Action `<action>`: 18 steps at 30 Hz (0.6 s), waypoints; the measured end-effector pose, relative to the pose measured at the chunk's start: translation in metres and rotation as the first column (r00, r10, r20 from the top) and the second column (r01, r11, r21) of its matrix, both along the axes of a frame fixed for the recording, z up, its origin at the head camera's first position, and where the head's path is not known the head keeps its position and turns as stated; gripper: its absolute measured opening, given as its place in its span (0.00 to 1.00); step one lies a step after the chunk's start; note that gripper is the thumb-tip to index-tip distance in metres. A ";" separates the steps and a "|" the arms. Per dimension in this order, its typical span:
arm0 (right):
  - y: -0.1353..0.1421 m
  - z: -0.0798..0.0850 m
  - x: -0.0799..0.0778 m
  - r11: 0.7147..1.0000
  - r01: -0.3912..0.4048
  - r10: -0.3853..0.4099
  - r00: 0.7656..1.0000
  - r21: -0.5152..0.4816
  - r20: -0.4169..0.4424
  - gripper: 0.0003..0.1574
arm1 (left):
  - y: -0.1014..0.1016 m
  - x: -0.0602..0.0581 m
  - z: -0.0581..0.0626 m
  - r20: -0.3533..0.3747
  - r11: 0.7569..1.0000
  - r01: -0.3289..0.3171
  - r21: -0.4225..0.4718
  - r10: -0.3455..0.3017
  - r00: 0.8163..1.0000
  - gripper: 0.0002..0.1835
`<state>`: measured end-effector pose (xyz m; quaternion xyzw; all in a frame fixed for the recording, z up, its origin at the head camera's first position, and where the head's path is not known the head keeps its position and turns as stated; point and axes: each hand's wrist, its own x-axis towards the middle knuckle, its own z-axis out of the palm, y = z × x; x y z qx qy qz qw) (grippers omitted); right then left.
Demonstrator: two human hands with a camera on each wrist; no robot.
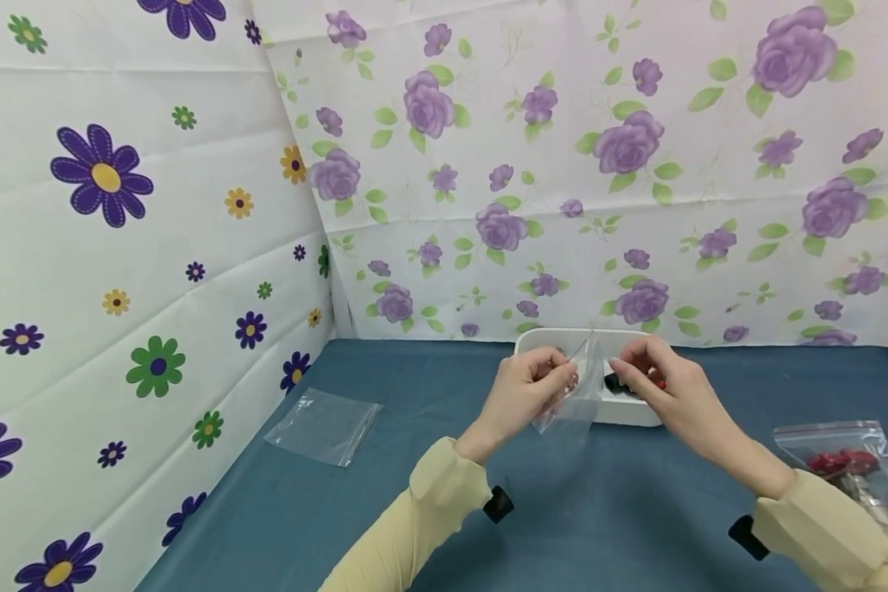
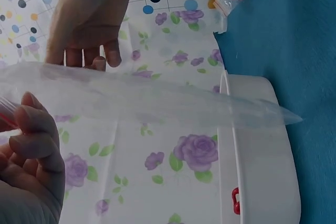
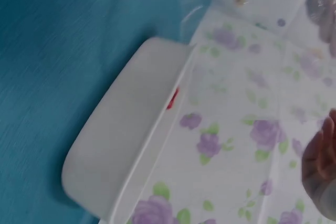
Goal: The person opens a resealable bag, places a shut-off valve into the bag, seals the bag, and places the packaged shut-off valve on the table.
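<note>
In the head view my left hand (image 1: 527,388) pinches a clear zip bag (image 1: 581,403) by its upper edge, and the bag hangs down in front of a white tray (image 1: 629,413). Curled fingers on the bag's red-lined zip edge show in the left wrist view. On the bag's other side, my right hand (image 1: 669,390) stands over the tray with loosely bent fingers, apart from the bag, and I see nothing held in it. Inside the tray lie a black piece (image 1: 616,384) and a small red piece (image 2: 236,201); the hands and bag hide much of its contents.
Another clear zip bag (image 1: 326,427) lies flat on the blue cloth (image 1: 407,460) at the left. At the right edge, by my right forearm, is a zip bag (image 1: 832,448) with red and metallic pieces. A flower-patterned sheet (image 1: 444,247) hangs behind the tray.
</note>
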<state>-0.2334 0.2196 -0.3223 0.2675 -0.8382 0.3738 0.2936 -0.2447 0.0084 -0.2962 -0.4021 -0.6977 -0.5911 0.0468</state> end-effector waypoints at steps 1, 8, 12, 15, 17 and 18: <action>-0.002 0.002 0.002 1.000 -0.008 0.009 0.999 -0.016 0.042 0.05 | 0.002 -0.001 -0.003 -0.010 1.000 -0.020 0.003 0.020 1.000 0.09; -0.016 0.008 0.009 0.994 -0.074 0.090 0.972 -0.080 0.218 0.10 | 0.017 -0.011 -0.026 -0.061 0.987 -0.161 0.024 0.162 0.985 0.08; -0.017 0.009 0.012 0.992 -0.089 0.112 0.953 -0.094 0.283 0.11 | 0.023 -0.007 -0.029 -0.103 0.980 -0.194 0.039 0.197 0.975 0.09; -0.016 0.009 0.014 0.993 -0.085 0.108 0.939 -0.084 0.326 0.12 | 0.026 -0.005 -0.030 -0.131 0.975 -0.215 0.051 0.220 0.967 0.10; -0.016 0.009 0.015 0.994 -0.078 0.098 0.936 -0.071 0.337 0.13 | 0.028 -0.005 -0.031 -0.140 0.974 -0.220 0.054 0.225 0.964 0.10; -0.016 0.009 0.015 0.995 -0.072 0.091 0.936 -0.067 0.340 0.13 | 0.029 -0.005 -0.032 -0.142 0.973 -0.222 0.054 0.228 0.963 0.11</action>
